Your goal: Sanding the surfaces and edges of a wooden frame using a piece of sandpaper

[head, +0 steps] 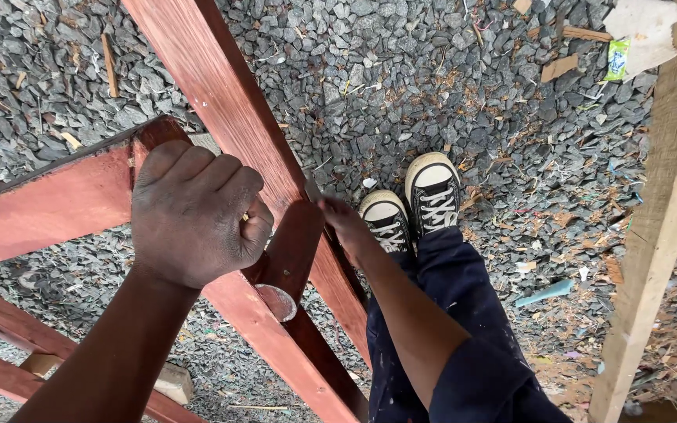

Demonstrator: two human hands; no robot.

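I see the left hand (pixel 193 211) with its fingers clenched around the end of a red-stained wooden frame (pixel 48 207). At three o'clock from it, the right hand (pixel 344 222) touches a diagonal red beam (pixel 221 94); I cannot tell its fingers' state. Beyond, at one o'clock, black sneakers (pixel 413 205) stand on grey gravel (pixel 401 78).

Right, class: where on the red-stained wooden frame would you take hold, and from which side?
Probably the upper end of the red-stained wooden frame, from above. That rail lies bare and narrow enough to wrap; the left hand already closes over it there. The right hand meets the crossing rail lower down.
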